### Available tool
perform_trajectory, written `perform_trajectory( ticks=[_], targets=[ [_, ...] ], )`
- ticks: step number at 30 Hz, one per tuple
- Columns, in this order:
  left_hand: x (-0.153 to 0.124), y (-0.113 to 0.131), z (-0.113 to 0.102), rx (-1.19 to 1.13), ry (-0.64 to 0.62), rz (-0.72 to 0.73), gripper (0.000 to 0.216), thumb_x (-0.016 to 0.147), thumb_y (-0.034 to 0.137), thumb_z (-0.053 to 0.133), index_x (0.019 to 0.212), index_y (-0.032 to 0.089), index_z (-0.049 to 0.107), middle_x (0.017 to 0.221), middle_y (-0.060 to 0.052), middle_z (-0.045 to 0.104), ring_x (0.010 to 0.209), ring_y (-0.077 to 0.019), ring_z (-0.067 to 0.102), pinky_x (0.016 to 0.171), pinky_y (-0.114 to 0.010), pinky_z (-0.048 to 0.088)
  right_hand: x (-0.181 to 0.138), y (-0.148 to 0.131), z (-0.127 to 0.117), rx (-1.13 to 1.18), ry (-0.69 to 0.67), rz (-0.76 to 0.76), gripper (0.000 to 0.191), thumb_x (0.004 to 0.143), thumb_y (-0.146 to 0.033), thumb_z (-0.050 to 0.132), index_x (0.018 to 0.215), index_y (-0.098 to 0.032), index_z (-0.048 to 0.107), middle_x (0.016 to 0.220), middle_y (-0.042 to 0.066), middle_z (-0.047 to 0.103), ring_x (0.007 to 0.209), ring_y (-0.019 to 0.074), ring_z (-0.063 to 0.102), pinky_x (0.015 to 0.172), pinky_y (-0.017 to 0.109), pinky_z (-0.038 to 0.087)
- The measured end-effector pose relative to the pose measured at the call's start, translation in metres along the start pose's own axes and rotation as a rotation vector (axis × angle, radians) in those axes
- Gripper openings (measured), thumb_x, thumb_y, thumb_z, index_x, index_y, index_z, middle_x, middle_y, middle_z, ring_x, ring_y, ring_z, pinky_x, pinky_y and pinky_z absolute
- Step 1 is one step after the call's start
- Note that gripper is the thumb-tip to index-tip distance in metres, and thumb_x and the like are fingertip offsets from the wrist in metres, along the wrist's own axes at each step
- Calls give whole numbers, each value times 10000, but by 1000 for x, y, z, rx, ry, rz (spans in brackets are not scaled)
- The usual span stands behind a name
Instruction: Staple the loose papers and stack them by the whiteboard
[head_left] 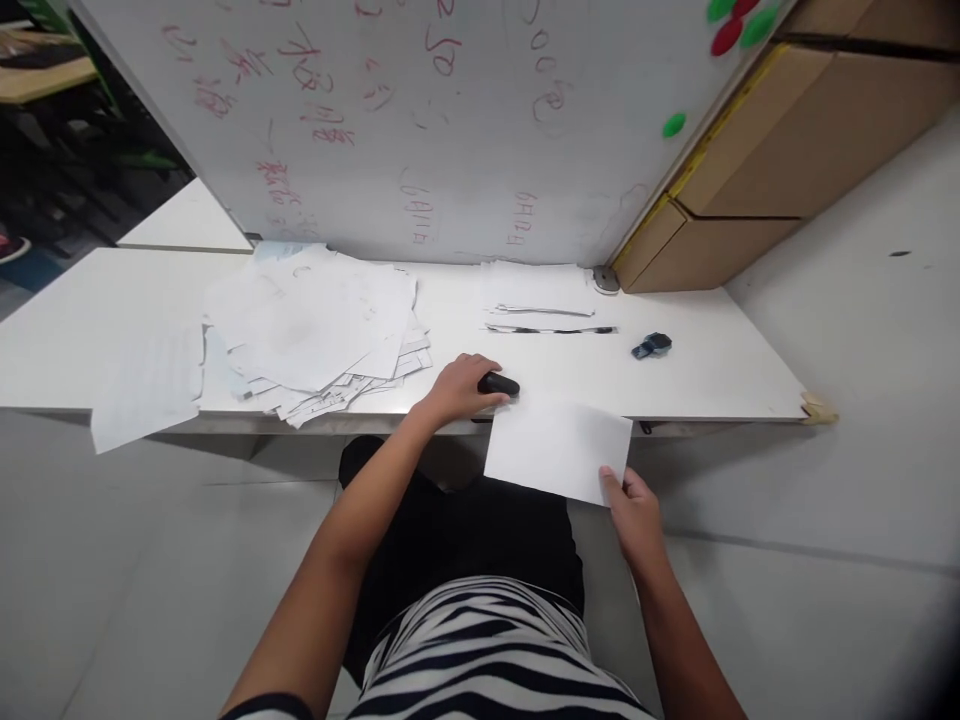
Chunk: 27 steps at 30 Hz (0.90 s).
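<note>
My left hand [463, 388] is closed around a black stapler [500, 384] at the front part of the white desk; the palm hides its rear. Just below the stapler's nose is the upper left corner of a white paper sheet [559, 450]. My right hand [634, 508] pinches that sheet at its lower right corner, thumb on top. The paper extends past the desk's front edge over my lap. Whether it is one sheet or several cannot be made out.
A messy paper pile [315, 320] covers the desk's left, with one sheet [150, 385] hanging over the edge. Another paper stack [538, 288] lies ahead, near a thin black-and-white strip [551, 330] and a dark blue object [652, 346]. A whiteboard [465, 130] and cardboard boxes [705, 245] stand behind.
</note>
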<state>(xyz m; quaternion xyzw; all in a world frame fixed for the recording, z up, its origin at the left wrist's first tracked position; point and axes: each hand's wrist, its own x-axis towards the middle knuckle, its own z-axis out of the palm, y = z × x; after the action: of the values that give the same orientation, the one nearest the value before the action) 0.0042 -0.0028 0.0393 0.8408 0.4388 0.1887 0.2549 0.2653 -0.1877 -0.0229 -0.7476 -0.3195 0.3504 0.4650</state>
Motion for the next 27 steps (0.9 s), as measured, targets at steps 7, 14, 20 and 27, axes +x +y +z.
perform_trajectory(
  ticks=[7,14,20,27],
  targets=[
    [-6,-14,35,220,271,-18,416,922,452,472,1258,213,523,1183,-90,590,1056,-254,495,889,-380,398,2,-9,-13,-210,181,-116,471,807,-555,563,1007,-148,693,911,80,702,855,238,609,744,323,440],
    [-5,-15,49,334,411,-95,426,926,445,472,1260,187,528,1143,-100,602,1015,-256,506,863,-372,404,6,-4,-28,24,272,-99,463,761,-530,645,1011,-144,695,987,81,708,875,217,628,819,351,461],
    [-3,-15,49,330,398,-127,389,903,400,528,1239,205,537,1138,-97,599,1019,-259,506,851,-370,403,7,-1,-23,47,190,-95,446,761,-516,658,1006,-145,697,953,74,708,861,207,629,795,339,476],
    [-3,-13,47,319,382,-140,376,893,379,542,1229,210,544,1135,-96,600,1016,-263,506,832,-374,403,7,-1,-22,112,147,-75,403,754,-501,674,974,-165,701,968,61,707,864,190,630,819,337,472]
  ],
)
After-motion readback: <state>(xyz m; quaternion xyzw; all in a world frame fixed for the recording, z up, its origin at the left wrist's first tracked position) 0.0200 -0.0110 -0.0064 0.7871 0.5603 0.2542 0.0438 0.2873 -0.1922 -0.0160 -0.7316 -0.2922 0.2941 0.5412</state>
